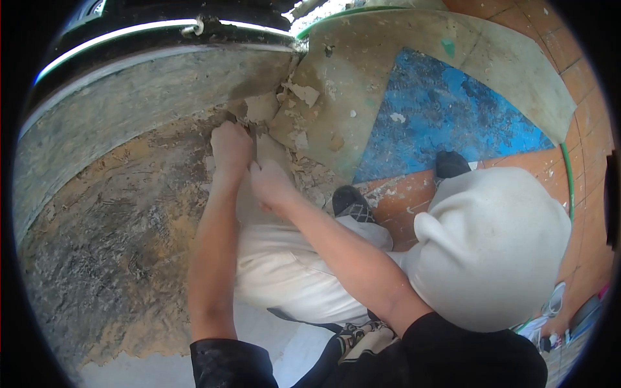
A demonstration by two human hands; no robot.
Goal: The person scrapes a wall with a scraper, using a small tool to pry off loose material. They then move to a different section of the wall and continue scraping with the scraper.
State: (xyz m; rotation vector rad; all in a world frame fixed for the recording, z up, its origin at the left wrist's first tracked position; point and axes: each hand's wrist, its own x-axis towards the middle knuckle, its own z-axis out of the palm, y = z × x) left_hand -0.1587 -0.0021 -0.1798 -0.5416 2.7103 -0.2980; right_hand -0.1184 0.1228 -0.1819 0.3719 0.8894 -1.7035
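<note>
The peeling flake (262, 108) lies just past my left hand (233, 147).
My right hand (274, 184) is farther back; both are curled, I cannot tell around what; a thin dark strip (253, 132) shows between them, long way pointing toward the flake.

Surface (123, 258) at left; low wall (149, 97) along its far edge. Left hand (231, 150) near the surface's far right corner, right hand (272, 187) beside it, to the right and nearer. Flakes (304, 95) on the left edge of floor sheet (349, 71). Second sheet (446, 116) overlaps the first. Hose (567, 174) on tiled floor (588, 139), right of both sheets.
</note>
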